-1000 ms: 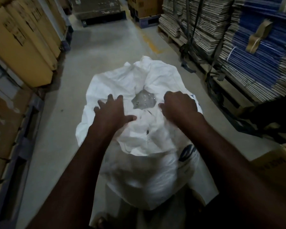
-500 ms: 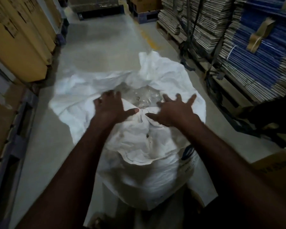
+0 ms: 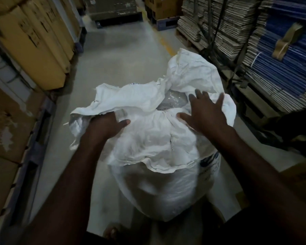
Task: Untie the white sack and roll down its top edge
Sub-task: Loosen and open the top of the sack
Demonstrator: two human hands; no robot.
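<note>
The white sack (image 3: 159,174) stands on the floor in front of me, full and bulging. Its mouth is open, and clear plastic contents (image 3: 173,101) show inside. The near edge of the top is folded down toward me over the sack's body. My left hand (image 3: 106,126) grips the loose sack top at the left side, fingers tucked under the cloth and thumb on top. My right hand (image 3: 205,114) lies flat on the right rim with its fingers spread, pressing the cloth down. The far flap of the sack (image 3: 187,73) stands up crumpled behind the opening.
Tall yellow-brown cartons (image 3: 34,41) on pallets line the left. Stacks of flattened cardboard (image 3: 219,29) and blue sheets (image 3: 286,71) on pallets stand at the right. A brown box (image 3: 304,175) sits close at my right. Grey concrete floor (image 3: 124,55) runs ahead to more pallets.
The sack's mouth has been spread wider. My left hand moved left and took hold of the left flap. My right hand slid right onto the right rim and stays spread.
</note>
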